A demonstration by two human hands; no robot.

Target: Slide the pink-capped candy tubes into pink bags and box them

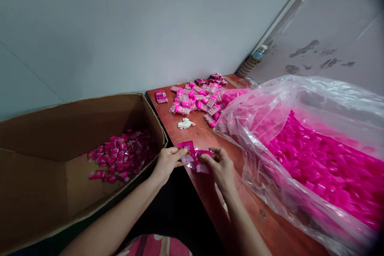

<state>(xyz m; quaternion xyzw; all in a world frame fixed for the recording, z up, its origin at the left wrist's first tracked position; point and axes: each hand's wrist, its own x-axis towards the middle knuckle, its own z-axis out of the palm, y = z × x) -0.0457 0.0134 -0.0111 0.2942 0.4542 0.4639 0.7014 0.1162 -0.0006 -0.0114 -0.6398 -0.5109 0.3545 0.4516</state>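
Note:
My left hand (168, 163) pinches the left side of a small pink printed packet (189, 153) with clear film parts. On the packet's right side, my right hand (220, 166) grips it between thumb and fingers. Both hands are over the near left edge of the red table (207, 138). Beyond them lies a crumpled white scrap (186, 123). Farther back is a pile of small clear-bodied containers with pink caps (196, 98). A few flat pink packets (161, 96) lie at the table's back left corner.
An open cardboard box (69, 128) on the left holds wrapped pink packs (124, 154). A large clear plastic bag (249, 144) of pink pieces (327, 168) covers the table's right side. A bottle (251, 62) stands by the wall.

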